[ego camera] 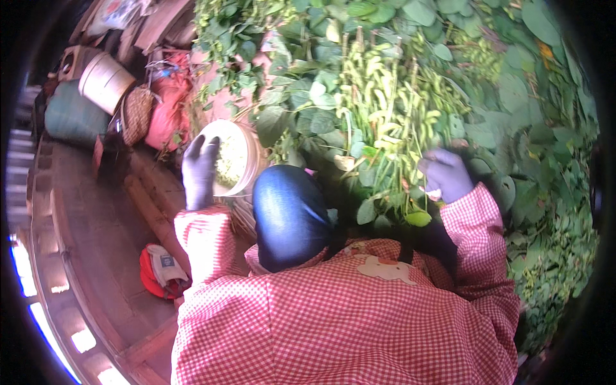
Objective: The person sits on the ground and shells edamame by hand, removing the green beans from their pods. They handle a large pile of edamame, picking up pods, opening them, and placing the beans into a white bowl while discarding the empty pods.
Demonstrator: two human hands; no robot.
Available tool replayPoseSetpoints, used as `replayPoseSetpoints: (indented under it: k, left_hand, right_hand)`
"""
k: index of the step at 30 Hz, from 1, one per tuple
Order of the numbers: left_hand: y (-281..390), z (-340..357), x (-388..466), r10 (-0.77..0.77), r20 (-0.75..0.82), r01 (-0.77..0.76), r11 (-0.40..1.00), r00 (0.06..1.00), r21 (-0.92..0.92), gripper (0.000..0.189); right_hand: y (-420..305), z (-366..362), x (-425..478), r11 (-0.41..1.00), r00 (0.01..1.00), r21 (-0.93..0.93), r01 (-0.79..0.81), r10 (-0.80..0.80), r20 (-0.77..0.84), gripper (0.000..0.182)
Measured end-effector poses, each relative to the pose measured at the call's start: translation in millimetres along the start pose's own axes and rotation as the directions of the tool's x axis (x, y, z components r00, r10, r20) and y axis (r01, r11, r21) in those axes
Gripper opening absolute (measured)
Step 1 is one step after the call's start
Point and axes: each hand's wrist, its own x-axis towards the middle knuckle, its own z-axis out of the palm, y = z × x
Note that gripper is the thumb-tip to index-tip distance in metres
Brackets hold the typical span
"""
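Note:
My left hand (pixel 201 168), in a grey-purple glove, is at the mouth of a white plastic bucket (pixel 250 159) that holds small green pods. Two of its fingers reach over the opening; whether it holds anything is hidden. My right hand (pixel 445 174), gloved alike, is curled at the lower stems of uprooted soybean plants (pixel 385 110) with many green pods. Blur hides whether its fingers close on a stem or pod. Between the hands is my knee (pixel 291 216) in dark blue cloth, beside the bucket.
More leafy bean plants (pixel 544 159) lie heaped ahead and to the right. At the left stand a white bucket (pixel 107 82), a green container (pixel 74 113), a red plastic sack (pixel 168 110) and wooden beams (pixel 154 207). A red and white cap (pixel 163 270) lies on the brick floor (pixel 106 221).

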Motion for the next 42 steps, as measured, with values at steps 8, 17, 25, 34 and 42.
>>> replayPoseSetpoints:
  k: [8, 17, 25, 34, 42]
  left_hand:
    - [164.7, 162.8, -168.5, 0.507, 0.544, -0.437, 0.86, 0.669, -0.263, 0.033]
    - [130.9, 239.0, -171.5, 0.399, 0.67, -0.207, 0.913, 0.627, -0.351, 0.021]
    - [151.4, 214.8, -159.4, -0.017, 0.934, 0.653, 0.719, 0.356, -0.236, 0.015]
    - [146.1, 213.1, -160.4, 0.168, 0.916, 0.489, 0.802, 0.363, -0.342, 0.011]
    - [129.1, 219.2, -164.7, 0.445, 0.759, -0.18, 0.893, 0.476, -0.412, 0.027]
  right_hand:
    - [17.8, 3.7, 12.5, 0.995, 0.999, 0.097, -0.013, 0.017, -0.036, 0.011]
    - [19.8, -2.8, 11.2, 0.994, 1.0, 0.111, 0.014, -0.017, 0.025, 0.01]
    - [-18.0, -23.5, -1.3, 0.926, 0.966, 0.317, 0.207, -0.142, -0.215, 0.02]
    - [-6.0, -2.5, -14.7, 0.997, 0.975, 0.003, -0.073, 0.071, 0.211, 0.013]
    - [2.3, 5.9, -14.2, 0.984, 0.956, -0.1, -0.148, 0.168, 0.239, 0.016]
